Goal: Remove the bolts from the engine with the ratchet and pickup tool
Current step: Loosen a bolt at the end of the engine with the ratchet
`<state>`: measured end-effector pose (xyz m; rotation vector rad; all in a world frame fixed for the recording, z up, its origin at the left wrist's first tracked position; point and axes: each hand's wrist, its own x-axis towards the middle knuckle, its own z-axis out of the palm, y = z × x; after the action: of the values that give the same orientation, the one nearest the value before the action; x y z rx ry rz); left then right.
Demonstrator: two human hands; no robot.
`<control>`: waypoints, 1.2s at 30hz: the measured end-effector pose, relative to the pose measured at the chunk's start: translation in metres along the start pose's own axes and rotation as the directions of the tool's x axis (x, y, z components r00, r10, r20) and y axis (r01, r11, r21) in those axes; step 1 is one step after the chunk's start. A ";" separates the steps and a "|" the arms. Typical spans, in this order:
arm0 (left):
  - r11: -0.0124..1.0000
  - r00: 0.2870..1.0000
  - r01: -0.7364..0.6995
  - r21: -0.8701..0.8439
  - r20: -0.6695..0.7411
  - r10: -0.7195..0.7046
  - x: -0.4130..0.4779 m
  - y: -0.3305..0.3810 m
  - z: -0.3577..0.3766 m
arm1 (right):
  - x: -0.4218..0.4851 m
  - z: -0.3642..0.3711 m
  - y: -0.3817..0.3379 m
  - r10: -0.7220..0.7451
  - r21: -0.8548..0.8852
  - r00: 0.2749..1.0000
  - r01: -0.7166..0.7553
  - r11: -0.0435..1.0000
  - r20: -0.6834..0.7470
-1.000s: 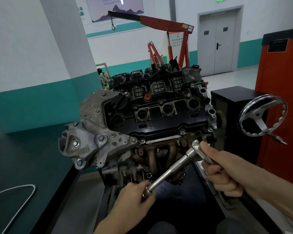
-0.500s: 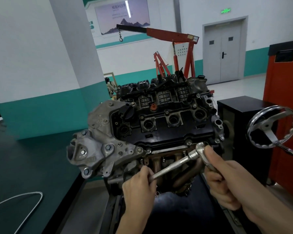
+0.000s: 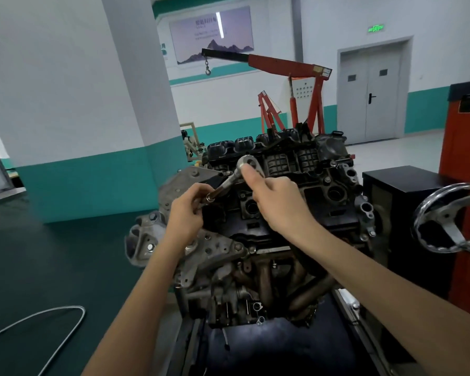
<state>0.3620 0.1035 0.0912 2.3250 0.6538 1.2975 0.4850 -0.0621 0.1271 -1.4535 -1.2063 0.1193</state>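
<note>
The engine (image 3: 323, 202) stands on a stand in the middle of the view, with its black valve cover facing me. A chrome ratchet (image 3: 232, 177) lies across the cover's upper left part. My right hand (image 3: 277, 202) grips the ratchet's round head, thumb on top. My left hand (image 3: 189, 213) holds the end of its handle, fingers curled round it. The bolt under the ratchet head is hidden by my right hand. Other bolts (image 3: 251, 249) show along the cover's front edge.
A chrome handwheel (image 3: 451, 221) juts out at the right beside a black box (image 3: 407, 183) and an orange cabinet (image 3: 467, 137). A red engine hoist (image 3: 291, 66) stands behind. A dark green bench (image 3: 38, 261) with a bent wire (image 3: 65, 313) lies left.
Both hands have carried the ratchet up from the exhaust manifold area at the engine's front to the top left of the valve cover. The camera view has shifted.
</note>
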 end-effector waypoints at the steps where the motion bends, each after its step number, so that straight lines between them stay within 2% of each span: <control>1: 0.999 1.000 0.014 -0.039 0.005 -0.014 0.003 -0.004 0.001 | 0.002 0.006 0.001 -0.017 -0.057 1.000 0.016 0.998 -0.007; 8: 0.973 0.991 0.116 -0.200 0.089 -0.100 0.008 -0.021 0.012 | 0.006 0.025 0.014 -0.067 -0.182 0.998 0.065 0.981 -0.002; 13: 0.964 0.987 0.134 -0.231 0.120 -0.108 0.010 -0.027 0.020 | 0.009 0.021 0.019 -0.064 -0.212 0.998 0.059 0.975 -0.016; 15: 0.971 0.990 0.113 -0.210 0.107 -0.092 0.008 -0.028 0.021 | 0.014 0.023 0.018 -0.031 -0.247 0.999 0.036 0.968 0.022; 18: 0.988 0.996 -0.006 -0.154 0.088 0.020 0.008 -0.021 0.018 | 0.031 0.028 0.007 -0.017 -0.331 0.995 0.050 0.942 0.102; 20: 0.980 0.997 -0.043 -0.196 0.058 0.055 0.011 -0.012 0.016 | 0.044 0.037 0.001 -0.031 -0.419 0.989 0.089 0.904 0.142; 24: 0.945 1.000 0.016 -0.327 -0.020 -0.024 0.018 -0.010 0.017 | 0.055 0.061 -0.005 -0.024 -0.520 0.975 0.139 0.843 0.221; 29: 0.909 0.999 0.029 -0.416 -0.023 -0.042 0.010 -0.023 0.026 | 0.050 0.067 0.006 0.025 -0.435 0.932 0.144 0.889 0.361; 31: 0.883 0.994 0.063 -0.464 -0.053 -0.099 0.010 -0.028 0.031 | 0.039 0.063 0.016 0.005 -0.522 0.930 0.203 0.829 0.368; 32: 0.874 0.990 0.072 -0.480 -0.073 -0.122 0.010 -0.031 0.032 | 0.031 0.061 0.021 0.033 -0.546 0.927 0.191 0.816 0.373; 33: 0.874 0.989 0.069 -0.481 -0.084 -0.124 0.009 -0.032 0.033 | 0.022 0.059 0.029 0.104 -0.472 0.910 0.108 0.875 0.402; 34: 0.874 0.991 0.057 -0.483 -0.080 -0.109 0.009 -0.033 0.032 | 0.012 0.057 0.035 0.188 -0.303 0.856 -0.038 0.952 0.482; 35: 0.872 0.993 0.055 -0.487 -0.065 -0.099 0.009 -0.033 0.032 | 0.004 0.055 0.038 0.260 -0.136 0.764 -0.223 0.965 0.591; 36: 0.868 0.994 0.062 -0.493 -0.048 -0.099 0.009 -0.032 0.031 | -0.001 0.053 0.040 0.294 -0.055 0.665 -0.355 0.933 0.686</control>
<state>0.3860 0.1310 0.0643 1.8245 0.3765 1.3293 0.4728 -0.0183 0.0795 -1.5908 -1.4795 1.0359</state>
